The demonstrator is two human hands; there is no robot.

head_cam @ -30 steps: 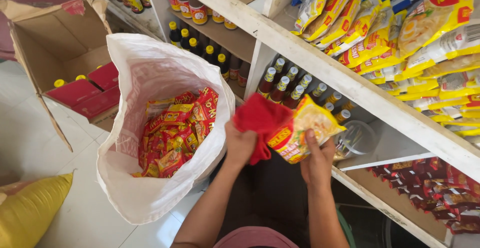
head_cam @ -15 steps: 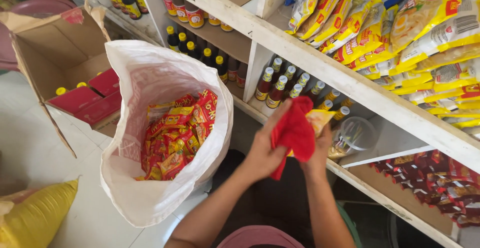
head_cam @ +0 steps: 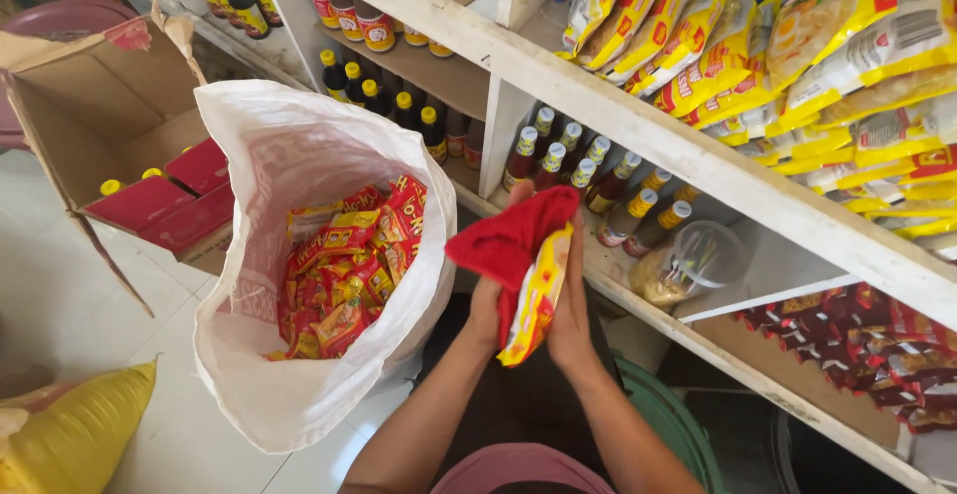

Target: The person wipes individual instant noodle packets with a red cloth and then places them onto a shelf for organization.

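- Both forearms reach up from the bottom edge and converge, wrists close together.
- Left hand (head_cam: 487,307) — upright, fingers closed around what it grips.
- Right hand (head_cam: 571,300) — upright too, palm facing the left hand, fingers pointing up and pressed flat.

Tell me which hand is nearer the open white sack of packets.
Left. The left hand, pressing the red cloth against the yellow packet, is beside the white sack; the right hand is behind the packet, farther away.

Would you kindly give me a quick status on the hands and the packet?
Left hand presses red cloth on yellow packet. Right hand backs it. Open white sack alongside, nothing between.
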